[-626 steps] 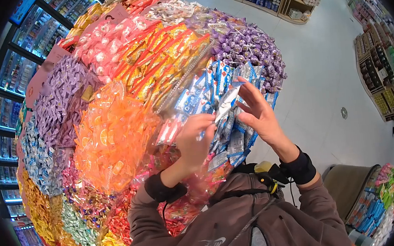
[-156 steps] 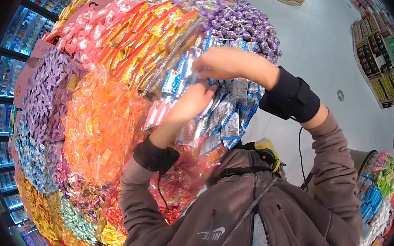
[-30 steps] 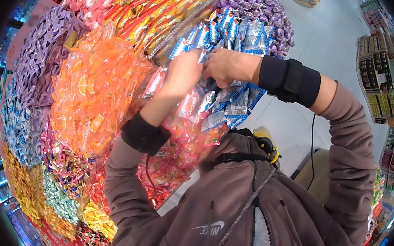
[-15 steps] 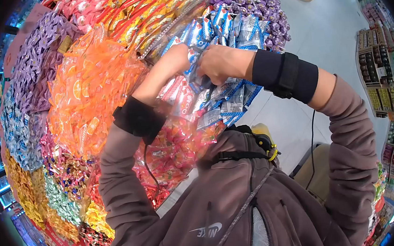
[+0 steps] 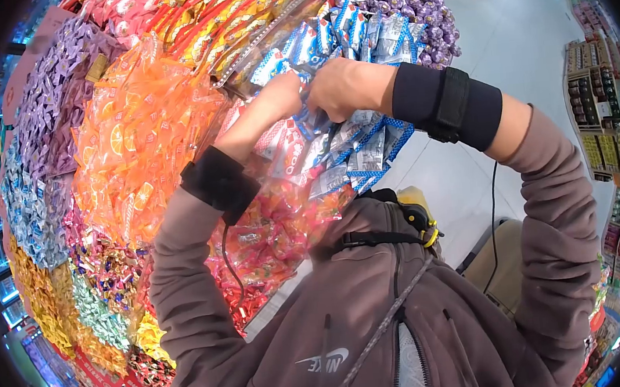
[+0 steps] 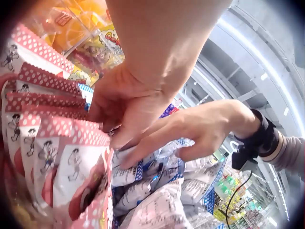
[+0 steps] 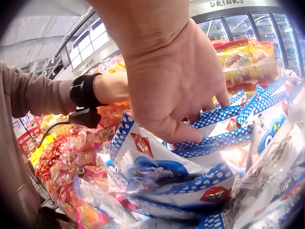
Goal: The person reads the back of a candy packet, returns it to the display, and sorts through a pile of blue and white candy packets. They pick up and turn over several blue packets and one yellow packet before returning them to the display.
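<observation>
Both hands work close together over a heap of blue-and-white packets [image 5: 365,152] with polka-dot ends. My right hand [image 5: 338,91] reaches down from above; in the right wrist view its thumb [image 7: 186,133] lies along a packet's dotted edge, fingers bent in behind, pinching it. Beside it, my left hand [image 5: 283,96] dips in between the blue packets and a row of red-and-white packets [image 6: 52,152]. Its thumb and fingers curve toward each other, tips hidden; I cannot tell whether they grip a packet. More blue packets [image 6: 157,205] stand below both hands.
Orange-wrapped sweets [image 5: 136,142] heap up on the left, yellow-and-red bags [image 5: 221,24] behind a clear divider [image 5: 267,35]. Purple lollipops [image 5: 412,8] lie beyond. Pink and red sweets [image 5: 269,226] are nearer the body. Grey floor [image 5: 497,52] and shelves lie right.
About 20 seconds ago a single packet was held up between the hands, right fingers spread. In the last second the hands have stayed close together among the blue packets, shifting slightly.
</observation>
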A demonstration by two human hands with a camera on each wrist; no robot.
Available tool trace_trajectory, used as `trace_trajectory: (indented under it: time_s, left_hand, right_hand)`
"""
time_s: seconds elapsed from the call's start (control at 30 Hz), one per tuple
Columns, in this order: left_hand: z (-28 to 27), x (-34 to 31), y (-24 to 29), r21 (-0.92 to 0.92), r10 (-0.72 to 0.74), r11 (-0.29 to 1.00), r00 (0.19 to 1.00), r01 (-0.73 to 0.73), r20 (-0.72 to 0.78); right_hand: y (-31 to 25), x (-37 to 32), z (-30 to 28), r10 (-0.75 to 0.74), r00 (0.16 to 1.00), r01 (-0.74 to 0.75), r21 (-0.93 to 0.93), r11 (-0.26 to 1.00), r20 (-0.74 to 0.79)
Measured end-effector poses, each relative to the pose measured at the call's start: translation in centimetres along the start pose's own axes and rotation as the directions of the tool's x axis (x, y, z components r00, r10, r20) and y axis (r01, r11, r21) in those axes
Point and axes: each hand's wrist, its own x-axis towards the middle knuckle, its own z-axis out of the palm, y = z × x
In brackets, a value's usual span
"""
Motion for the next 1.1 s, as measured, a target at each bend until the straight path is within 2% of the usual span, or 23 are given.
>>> trace_trajectory:
  time_s: [0.07,0.17,0.27,0.37,0.4,0.47,0.5,0.6,0.63,0.67,0.73,0.8,0.87,0.9,0.93,1.03,1.1]
  left_hand:
    - [0.2,0.1,0.1,0.023,-0.001,1.0,1.0,0.001,0.019]
    - [-1.2,-0.4,0.3,-0.066,0.001,0.998,0.994,0.006,0.114]
    - [-1.6,-1.8,1.3,-0.038,0.036,0.999,0.999,-0.037,-0.039]
    - [-1.5,-3.3,1.6,0.059,0.119,0.993,0.91,-0.105,-0.396]
    - [-1.4,-3.3,1.2,0.032,0.094,0.996,0.926,-0.088,-0.366]
    - [-0.8,-2.8,0.2,-0.019,0.046,0.998,0.952,-0.054,-0.304]
    - [-0.7,-2.9,0.1,-0.026,0.056,0.997,0.945,-0.068,-0.322]
    - [0.1,-3.3,-0.4,-0.044,0.112,0.989,0.914,-0.14,-0.389]
    - [0.5,-3.4,-0.8,-0.045,0.15,0.981,0.896,-0.186,-0.419]
    - [0.7,-3.2,-1.0,-0.044,0.191,0.971,0.873,-0.234,-0.449]
    - [-0.2,-4.1,0.1,-0.026,0.112,0.99,0.887,-0.138,-0.447]
    - [-1.7,-5.2,1.6,0.025,0.025,1.0,0.895,-0.015,-0.446]
    - [-3.0,-6.1,3.0,0.115,-0.069,0.984,0.891,0.134,-0.449]
    - [-3.0,-6.8,3.2,0.181,-0.007,0.977,0.872,0.109,-0.489]
    - [-2.7,-7.6,3.4,0.202,0.025,0.976,0.89,0.076,-0.454]
    - [-1.3,-9.0,3.6,0.245,0.134,0.968,0.928,-0.048,-0.348]
    - [0.0,-8.6,2.7,0.105,0.214,0.976,0.92,-0.189,-0.33]
  right_hand:
    - [0.0,0.0,-0.2,0.002,1.0,-0.002,0.022,1.0,0.019]
    - [-0.2,-0.3,-1.0,0.018,0.998,-0.02,0.051,0.999,0.052]
    - [-0.3,0.0,-1.5,0.051,0.994,-0.057,0.064,0.996,0.101]
    - [-0.1,0.4,-1.0,0.053,0.996,-0.058,0.076,0.995,0.076]
    - [-0.2,0.2,-1.3,0.049,0.997,-0.053,0.079,0.995,0.053]
    - [-0.4,0.2,-2.2,0.061,0.992,-0.066,0.043,0.997,0.115]
    - [-0.5,0.0,-2.7,0.068,0.987,-0.073,0.024,0.997,0.145]
    - [-0.6,-2.0,-3.5,0.032,0.998,-0.024,0.177,0.984,-0.047]
    - [-1.3,-3.2,-4.4,0.023,0.999,-0.018,0.178,0.984,-0.026]
    - [-1.9,-3.8,-4.1,-0.005,0.994,0.023,0.174,0.984,-0.105]
    - [-3.1,-4.9,-2.6,-0.063,0.965,0.105,0.154,0.982,-0.256]
    - [-4.8,-5.6,-1.1,-0.097,0.938,0.168,0.192,0.967,-0.333]
    - [-6.4,-5.9,1.0,-0.073,0.893,0.12,0.08,0.99,-0.445]
    - [-7.0,-5.8,1.9,-0.052,0.874,0.065,0.01,0.998,-0.482]
    - [-7.4,-5.6,2.7,-0.034,0.854,0.006,-0.056,0.998,-0.52]
    - [-7.9,-4.7,4.1,-0.027,0.84,-0.046,-0.121,0.992,-0.541]
    - [-7.9,-4.5,4.5,-0.019,0.836,-0.071,-0.142,0.987,-0.549]
